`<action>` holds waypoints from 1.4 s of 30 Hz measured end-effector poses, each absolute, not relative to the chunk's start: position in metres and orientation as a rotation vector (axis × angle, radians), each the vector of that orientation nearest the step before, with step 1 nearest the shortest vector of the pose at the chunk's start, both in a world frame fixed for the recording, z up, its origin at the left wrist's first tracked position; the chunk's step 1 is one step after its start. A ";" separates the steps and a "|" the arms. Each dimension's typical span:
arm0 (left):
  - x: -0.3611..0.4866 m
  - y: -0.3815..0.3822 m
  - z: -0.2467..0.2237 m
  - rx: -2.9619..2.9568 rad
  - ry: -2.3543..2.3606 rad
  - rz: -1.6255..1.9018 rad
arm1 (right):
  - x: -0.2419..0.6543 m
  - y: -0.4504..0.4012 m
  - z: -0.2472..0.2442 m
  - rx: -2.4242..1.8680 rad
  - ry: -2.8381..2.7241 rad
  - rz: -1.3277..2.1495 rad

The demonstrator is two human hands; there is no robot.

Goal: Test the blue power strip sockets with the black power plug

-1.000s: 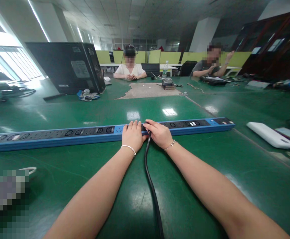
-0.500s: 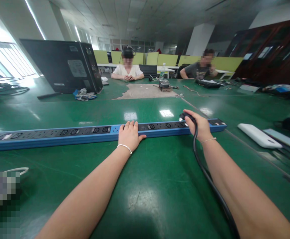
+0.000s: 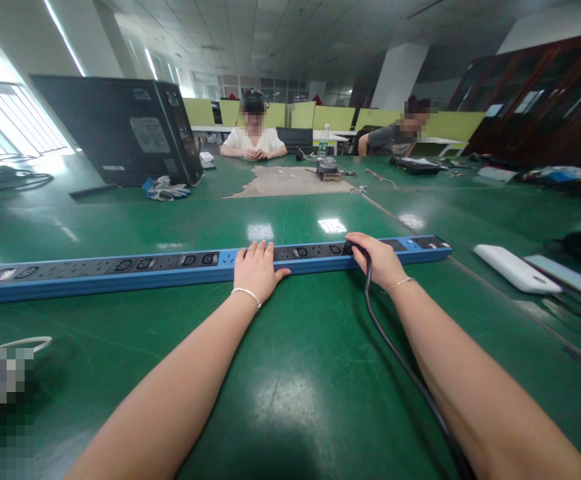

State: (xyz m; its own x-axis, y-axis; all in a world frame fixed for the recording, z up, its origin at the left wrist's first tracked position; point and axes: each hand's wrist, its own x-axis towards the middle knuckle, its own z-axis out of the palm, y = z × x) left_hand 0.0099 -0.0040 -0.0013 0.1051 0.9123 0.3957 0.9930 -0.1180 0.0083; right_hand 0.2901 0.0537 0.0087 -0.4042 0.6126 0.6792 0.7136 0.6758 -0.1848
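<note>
A long blue power strip (image 3: 95, 285) with black sockets lies across the green table in front of me. My left hand (image 3: 256, 270) rests flat on top of it near the middle, fingers stretched over it and thumb spread out to the right. Further right, my right hand (image 3: 380, 259) is closed around a black power plug (image 3: 354, 248), right at the strip's sockets. The plug's prongs are out of sight, so I cannot tell how deep they sit. From the plug a black cable (image 3: 395, 347) runs down along my right forearm.
A black computer case (image 3: 120, 133) stands back left, with gloves (image 3: 165, 189) beside it. Right of the strip lies a white box-shaped device (image 3: 515, 269). Across the table sit two people, near a bottle (image 3: 323, 141) and a small metal device (image 3: 327, 168).
My right hand has moved left and slightly down with the plug, bringing it onto the strip's sockets; the prongs that showed before are now hidden. My left hand stays in place on the strip.
</note>
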 end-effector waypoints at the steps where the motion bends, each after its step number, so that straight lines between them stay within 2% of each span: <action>1: 0.010 -0.004 -0.001 -2.125 -1.891 -0.444 | 0.289 0.052 0.008 -1.017 -2.145 -0.179; 12: 0.010 -0.004 -0.002 -2.130 -1.891 -0.453 | 0.281 0.046 -0.008 -1.038 -2.015 -0.190; 20: 0.010 -0.005 -0.002 -2.122 -1.894 -0.454 | 0.318 0.059 0.022 -1.204 -1.598 -0.293; 28: 0.010 -0.004 -0.001 -2.131 -1.898 -0.437 | 0.393 0.072 0.001 -1.357 -1.650 -0.170; 42: 0.011 -0.004 0.000 -2.127 -1.910 -0.413 | 0.397 0.067 0.009 -1.317 -1.916 -0.249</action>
